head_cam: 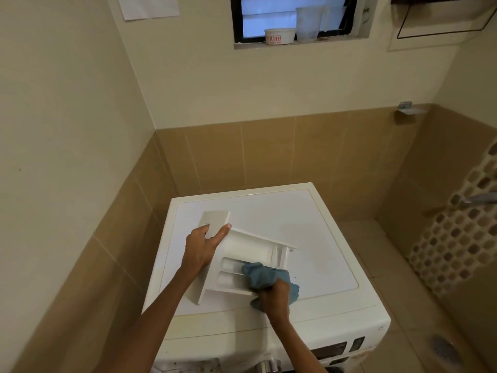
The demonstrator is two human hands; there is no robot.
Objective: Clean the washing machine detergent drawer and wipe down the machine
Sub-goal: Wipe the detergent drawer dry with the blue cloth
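On the washing machine [322,238], our left hand [200,247] grips the detergent drawer [242,254]; our right hand [275,298] fingers clench a blue cloth [259,274] inside it.

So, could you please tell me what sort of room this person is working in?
Probably a bathroom or wash area at home: a white washing machine stands in a corner with tan wall tiles, there is a floor drain at lower right, and a small window sits high up.

Smooth white plastic drawer [242,254], soft blue cloth [265,277], glossy machine top [309,238]
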